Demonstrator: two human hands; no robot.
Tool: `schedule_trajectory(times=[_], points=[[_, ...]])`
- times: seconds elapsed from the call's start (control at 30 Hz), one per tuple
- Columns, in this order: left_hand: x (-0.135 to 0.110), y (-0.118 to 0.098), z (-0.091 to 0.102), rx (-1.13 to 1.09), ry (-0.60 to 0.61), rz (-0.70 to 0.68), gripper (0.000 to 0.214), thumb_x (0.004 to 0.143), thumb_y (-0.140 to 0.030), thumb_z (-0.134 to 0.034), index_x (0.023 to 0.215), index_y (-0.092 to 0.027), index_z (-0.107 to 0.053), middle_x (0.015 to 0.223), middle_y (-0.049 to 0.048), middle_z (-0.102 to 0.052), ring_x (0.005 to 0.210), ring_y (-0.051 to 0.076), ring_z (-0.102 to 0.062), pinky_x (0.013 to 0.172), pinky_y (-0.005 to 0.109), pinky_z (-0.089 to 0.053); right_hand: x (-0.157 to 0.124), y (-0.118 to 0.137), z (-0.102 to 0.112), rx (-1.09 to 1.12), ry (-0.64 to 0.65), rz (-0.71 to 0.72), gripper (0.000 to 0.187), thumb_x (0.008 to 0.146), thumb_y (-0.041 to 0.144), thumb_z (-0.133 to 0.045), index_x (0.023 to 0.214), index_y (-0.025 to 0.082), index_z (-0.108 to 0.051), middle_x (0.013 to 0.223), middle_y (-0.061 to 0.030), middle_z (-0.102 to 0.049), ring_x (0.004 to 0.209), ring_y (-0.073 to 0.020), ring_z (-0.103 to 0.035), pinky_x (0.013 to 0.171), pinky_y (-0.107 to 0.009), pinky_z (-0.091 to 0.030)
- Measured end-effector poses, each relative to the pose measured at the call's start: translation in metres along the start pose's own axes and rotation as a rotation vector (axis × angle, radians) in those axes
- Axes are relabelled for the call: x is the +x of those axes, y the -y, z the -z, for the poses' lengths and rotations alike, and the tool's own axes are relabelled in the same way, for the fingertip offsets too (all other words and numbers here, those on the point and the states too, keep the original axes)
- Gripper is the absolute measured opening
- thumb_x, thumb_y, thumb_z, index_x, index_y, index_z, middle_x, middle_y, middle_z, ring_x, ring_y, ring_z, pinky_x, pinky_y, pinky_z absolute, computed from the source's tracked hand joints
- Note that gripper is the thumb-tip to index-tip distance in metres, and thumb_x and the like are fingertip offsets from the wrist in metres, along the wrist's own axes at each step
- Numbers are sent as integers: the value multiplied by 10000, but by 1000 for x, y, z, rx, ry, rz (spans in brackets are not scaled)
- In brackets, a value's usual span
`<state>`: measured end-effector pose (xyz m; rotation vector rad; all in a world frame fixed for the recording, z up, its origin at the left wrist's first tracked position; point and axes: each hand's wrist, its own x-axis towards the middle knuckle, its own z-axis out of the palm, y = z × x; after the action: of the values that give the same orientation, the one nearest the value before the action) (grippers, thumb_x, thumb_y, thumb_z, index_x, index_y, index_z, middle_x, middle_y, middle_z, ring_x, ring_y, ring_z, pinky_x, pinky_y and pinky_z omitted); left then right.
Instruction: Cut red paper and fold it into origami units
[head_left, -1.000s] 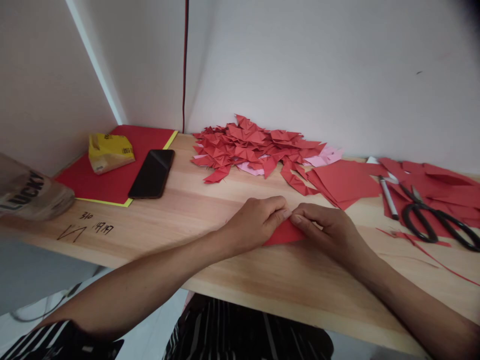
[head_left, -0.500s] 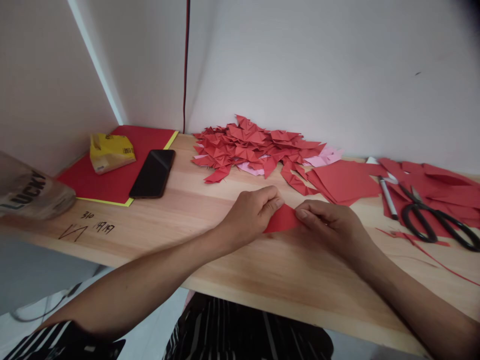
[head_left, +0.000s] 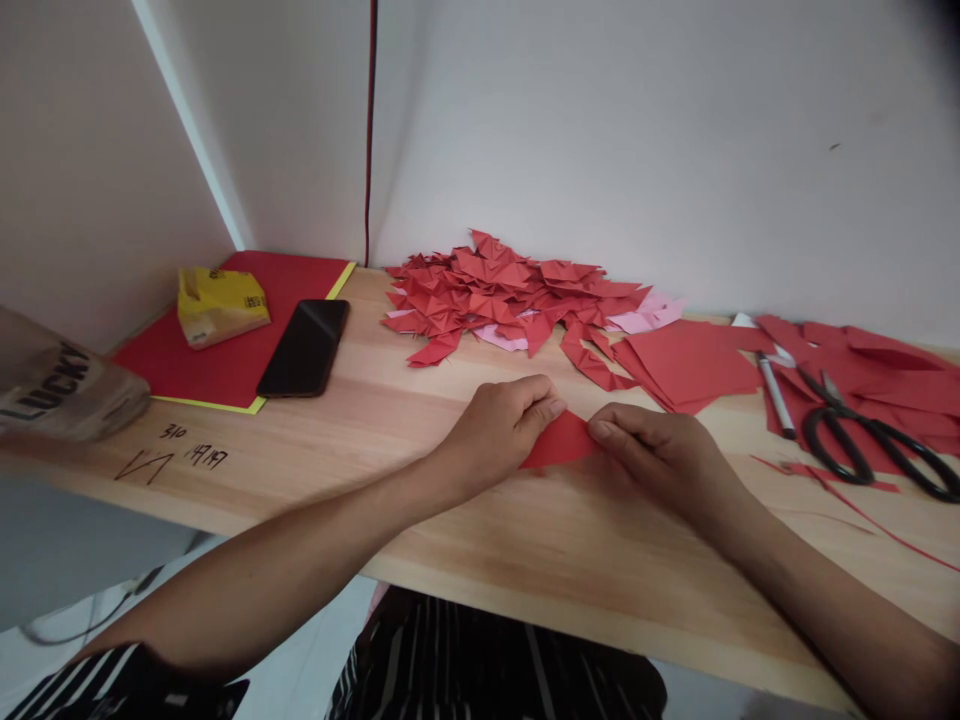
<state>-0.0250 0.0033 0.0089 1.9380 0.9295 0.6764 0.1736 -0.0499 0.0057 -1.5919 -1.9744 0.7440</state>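
Note:
A small piece of red paper is stretched between my two hands, just above the wooden table. My left hand pinches its left side, thumb on top. At the right corner, the thumb and curled fingers of my right hand grip it. Fingers cover parts of the paper, so its full outline is hidden. Behind my hands lies a heap of folded red paper pieces with some pink ones among them. Flat red sheets are stacked to the right of the heap.
Black-handled scissors and a white marker lie on red scraps at the right, near thin red strips. On the left are a phone, a yellow packet on red card, and a plastic bag.
Very little differs. Both hands keep their hold on the red paper, with only a tiny shift of the fingers.

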Motion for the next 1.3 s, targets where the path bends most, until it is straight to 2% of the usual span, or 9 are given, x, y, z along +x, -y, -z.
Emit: schedule_trajectory(times=[0.67,1.3], points=[[1,3,1,-30,-7,2,251,912,-283,-473,695,-162,-511,626,-41,-476,632,104,-445,602,242,-308,3,-11,-3,-5,6,21,429,968,433,-441,606,205,-476,545,39,-451,506,-99,-404,508,-243,-325],[0,2,1,-32,-1,-10,266,916,-314,-464,710,-161,-530,644,-30,-507,636,108,-458,593,241,-322,3,-11,-3,-18,-11,18,446,951,446,-462,579,203,-424,523,40,-413,496,-97,-384,491,-244,-305]])
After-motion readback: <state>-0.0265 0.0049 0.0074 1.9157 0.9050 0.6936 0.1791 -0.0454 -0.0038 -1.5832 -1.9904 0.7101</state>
